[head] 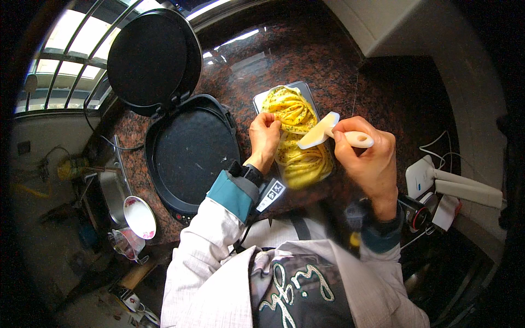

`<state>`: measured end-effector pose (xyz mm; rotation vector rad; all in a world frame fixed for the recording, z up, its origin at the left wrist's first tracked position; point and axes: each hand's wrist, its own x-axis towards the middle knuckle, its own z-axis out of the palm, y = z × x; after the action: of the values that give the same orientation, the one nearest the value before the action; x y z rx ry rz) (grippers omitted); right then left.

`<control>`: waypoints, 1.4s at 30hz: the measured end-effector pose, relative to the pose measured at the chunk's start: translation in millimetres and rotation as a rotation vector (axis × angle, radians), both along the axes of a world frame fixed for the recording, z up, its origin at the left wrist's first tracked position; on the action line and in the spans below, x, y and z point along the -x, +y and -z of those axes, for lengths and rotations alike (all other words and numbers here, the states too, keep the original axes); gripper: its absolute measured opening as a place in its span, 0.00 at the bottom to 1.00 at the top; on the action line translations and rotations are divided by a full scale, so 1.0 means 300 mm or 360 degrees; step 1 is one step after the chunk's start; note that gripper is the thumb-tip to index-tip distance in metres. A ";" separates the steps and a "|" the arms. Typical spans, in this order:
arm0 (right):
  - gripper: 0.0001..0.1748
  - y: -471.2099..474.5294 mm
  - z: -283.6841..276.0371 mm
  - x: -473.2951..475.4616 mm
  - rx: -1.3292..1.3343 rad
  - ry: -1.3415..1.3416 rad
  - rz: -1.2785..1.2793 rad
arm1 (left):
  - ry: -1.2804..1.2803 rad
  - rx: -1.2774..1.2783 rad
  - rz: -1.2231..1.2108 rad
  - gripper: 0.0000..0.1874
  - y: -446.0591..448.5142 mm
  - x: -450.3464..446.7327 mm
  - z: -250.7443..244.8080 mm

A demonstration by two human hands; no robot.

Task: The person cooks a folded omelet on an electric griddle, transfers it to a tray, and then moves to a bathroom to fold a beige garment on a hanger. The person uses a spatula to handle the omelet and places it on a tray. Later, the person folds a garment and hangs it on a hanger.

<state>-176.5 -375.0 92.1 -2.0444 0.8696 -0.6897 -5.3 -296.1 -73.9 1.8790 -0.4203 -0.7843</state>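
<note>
Two rolls of folded, yellow, oily dough with green flecks lie in a rectangular tray (303, 87) on the counter. The far dough roll (293, 107) is gathered into pleats; the near dough roll (305, 158) lies in looped folds. My left hand (264, 137) is at the left edge of the far roll, thumb and fingers curled together. Whether they pinch the dough is hidden. My right hand (367, 151) grips the handle of a cream-coloured scraper (320, 131), its wide blade tilted over the right side of the rolls, where they meet.
An electric griddle (192, 151) stands at left with its lid (149, 57) raised. A floral bowl (140, 217) and a clear measuring cup (125, 244) sit at the counter's left edge. A white appliance (420, 178) with cables stands at right. The granite counter (279, 49) meets a wall behind.
</note>
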 end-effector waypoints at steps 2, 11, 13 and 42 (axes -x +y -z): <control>0.02 -0.005 -0.009 0.003 -0.0022 0.0024 0.0017 | 0.0104 -0.0072 -0.0010 0.06 0.002 0.003 -0.003; 0.03 -0.058 0.000 0.033 -0.0008 0.0125 0.0204 | -0.0241 -0.0580 0.0167 0.08 0.028 -0.002 -0.004; 0.03 -0.064 0.011 0.034 -0.0033 0.0076 0.0207 | -0.0253 -0.0716 0.0221 0.08 0.026 0.002 -0.010; 0.03 -0.110 0.026 0.047 -0.0025 -0.0026 0.0312 | -0.1026 -0.0265 0.0544 0.17 -0.054 -0.111 -0.073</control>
<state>-190.6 -407.9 84.3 -1.9537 1.0726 -0.8017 27.9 -312.4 -52.0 2.2303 -1.1293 -0.4148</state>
